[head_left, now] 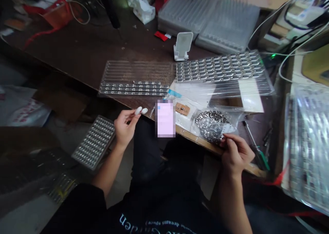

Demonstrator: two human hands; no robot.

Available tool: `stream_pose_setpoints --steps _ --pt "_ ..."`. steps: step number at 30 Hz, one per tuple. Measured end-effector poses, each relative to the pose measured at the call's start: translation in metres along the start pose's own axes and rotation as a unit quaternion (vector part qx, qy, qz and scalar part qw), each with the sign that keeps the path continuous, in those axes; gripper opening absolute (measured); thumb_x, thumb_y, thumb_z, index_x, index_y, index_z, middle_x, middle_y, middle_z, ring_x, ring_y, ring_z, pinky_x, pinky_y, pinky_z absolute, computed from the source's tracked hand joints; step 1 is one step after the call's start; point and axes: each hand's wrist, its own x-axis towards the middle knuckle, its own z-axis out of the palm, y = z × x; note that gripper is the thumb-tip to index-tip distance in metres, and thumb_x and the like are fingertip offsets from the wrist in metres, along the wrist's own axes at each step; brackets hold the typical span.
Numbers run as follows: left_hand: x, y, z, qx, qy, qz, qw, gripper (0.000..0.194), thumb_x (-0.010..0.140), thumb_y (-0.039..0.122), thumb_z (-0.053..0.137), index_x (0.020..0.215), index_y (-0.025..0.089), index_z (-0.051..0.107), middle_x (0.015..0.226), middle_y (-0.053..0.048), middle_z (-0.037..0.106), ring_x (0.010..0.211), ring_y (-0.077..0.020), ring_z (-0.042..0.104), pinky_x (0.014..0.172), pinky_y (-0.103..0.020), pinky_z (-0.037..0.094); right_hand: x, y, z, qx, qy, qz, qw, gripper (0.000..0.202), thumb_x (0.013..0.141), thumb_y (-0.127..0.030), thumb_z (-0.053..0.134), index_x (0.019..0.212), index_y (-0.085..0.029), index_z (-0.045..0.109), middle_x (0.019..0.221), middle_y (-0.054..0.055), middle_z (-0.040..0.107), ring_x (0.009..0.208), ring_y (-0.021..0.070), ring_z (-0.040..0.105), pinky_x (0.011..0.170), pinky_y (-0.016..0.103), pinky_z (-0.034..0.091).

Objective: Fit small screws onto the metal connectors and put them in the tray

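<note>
Smooth, rounded white pieces [142, 110] were seen at the left hand's [124, 127] narrowed fingertips; whether held or worn could not be told. A crinkled clear bag [234, 115] of shiny metal parts [211, 120] was met by the right hand's [238, 154] curled fingers, grip uncertain, near the table's [84, 52] front edge. Open dark surface was left behind the ribbed plastic tray [136, 70].

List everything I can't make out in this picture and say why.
All in the head view:
White pieces at the left hand: too small to identify.
Right hand: too blurred to tell whether it pinches the plastic bag.
Metal parts in that bag: tiny, behind creased plastic.
Pixelated pink rectangle: blocks hide its contents.
Shirt lettering: blurred, partly cut off by the bottom edge.
</note>
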Motion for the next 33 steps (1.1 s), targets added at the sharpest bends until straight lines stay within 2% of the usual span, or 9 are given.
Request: stream_pose_setpoints --steps 4,7,12,17,23,26,29,31,33 --pt "0.014 -0.005 0.0 0.104 -0.065 0.188 0.974 0.01 0.094 0.023 0.074 0.103 0.019 0.075 0.11 -0.007 0.079 0.105 -0.02 0.076 0.096 -0.034 0.061 -0.001 0.001 0.001 -0.004 -0.003 0.005 1.0 0.013 0.086 -0.029 0.072 0.088 -0.019 0.08 0.067 0.001 0.069 0.053 0.0135 0.059 0.051 0.026 0.045" --pt "0.019 -0.012 0.0 0.144 -0.083 0.24 0.956 0.009 0.095 0.02 0.072 0.103 0.021 0.076 0.11 -0.007 0.078 0.104 -0.0198 0.075 0.096 -0.034 0.061 -0.001 0.0 0.001 -0.01 -0.01 0.001 1.0 0.013 0.087 -0.03 0.071 0.087 -0.02 0.08 0.066 0.001 0.068 0.053 0.0138 0.058 0.051 0.026 0.044" --pt "0.023 -0.019 0.0 0.18 -0.092 0.24 0.95 0.013 0.097 0.02 0.068 0.108 0.021 0.076 0.115 -0.008 0.076 0.108 -0.0209 0.073 0.098 -0.035 0.059 -0.002 -0.001 0.002 -0.037 -0.031 -0.011 0.999 0.014 0.089 -0.03 0.069 0.088 -0.022 0.08 0.067 0.001 0.068 0.053 0.0141 0.059 0.051 0.027 0.045" --pt "0.025 -0.018 -0.003 0.21 -0.127 0.225 0.943 0.021 0.1 0.021 0.062 0.117 0.021 0.074 0.123 -0.01 0.074 0.115 -0.0235 0.071 0.104 -0.038 0.056 -0.001 -0.006 0.003 -0.048 -0.049 -0.023 0.997 0.014 0.09 -0.029 0.067 0.09 -0.022 0.08 0.067 0.0 0.068 0.055 0.0149 0.06 0.055 0.028 0.047" --pt "0.022 -0.013 -0.007 0.196 -0.111 0.225 0.948 0.03 0.097 0.019 0.063 0.126 0.022 0.072 0.129 -0.011 0.071 0.121 -0.026 0.068 0.108 -0.041 0.054 -0.001 -0.014 0.008 -0.07 -0.059 -0.047 0.995 0.017 0.093 -0.026 0.061 0.089 -0.022 0.078 0.068 0.001 0.068 0.057 0.0158 0.06 0.056 0.029 0.048" --pt "0.02 -0.007 -0.009 0.186 -0.088 0.232 0.951 0.033 0.095 0.017 0.066 0.126 0.025 0.071 0.129 -0.011 0.071 0.12 -0.0273 0.068 0.109 -0.044 0.053 0.0 -0.02 0.005 -0.076 -0.045 -0.077 0.993 0.017 0.094 -0.025 0.061 0.09 -0.023 0.077 0.077 0.003 0.072 0.068 0.0181 0.066 0.062 0.031 0.052" --pt "0.018 0.004 -0.01 0.173 -0.092 0.248 0.949 0.034 0.093 0.015 0.067 0.125 0.026 0.071 0.124 -0.009 0.073 0.117 -0.0275 0.069 0.107 -0.044 0.053 0.012 -0.035 -0.001 -0.101 -0.039 -0.124 0.986 0.015 0.095 -0.022 0.061 0.093 -0.024 0.076 0.088 0.004 0.076 0.083 0.0209 0.07 0.075 0.036 0.056" --pt "0.018 0.013 -0.009 0.163 -0.098 0.251 0.949 0.032 0.093 0.014 0.067 0.123 0.025 0.071 0.12 -0.008 0.074 0.115 -0.0266 0.07 0.106 -0.043 0.054 0.028 -0.049 -0.002 -0.134 -0.075 -0.15 0.977 0.017 0.096 -0.022 0.061 0.094 -0.025 0.077 0.09 0.004 0.077 0.085 0.0208 0.072 0.079 0.036 0.056" --pt "0.024 0.024 -0.004 0.151 -0.106 0.247 0.951 0.027 0.094 0.015 0.065 0.119 0.024 0.072 0.116 -0.007 0.075 0.111 -0.0248 0.07 0.103 -0.04 0.054 0.05 -0.062 -0.001 -0.186 -0.161 -0.163 0.956 0.018 0.098 -0.023 0.059 0.098 -0.025 0.078 0.093 0.004 0.079 0.087 0.0209 0.073 0.081 0.036 0.056"
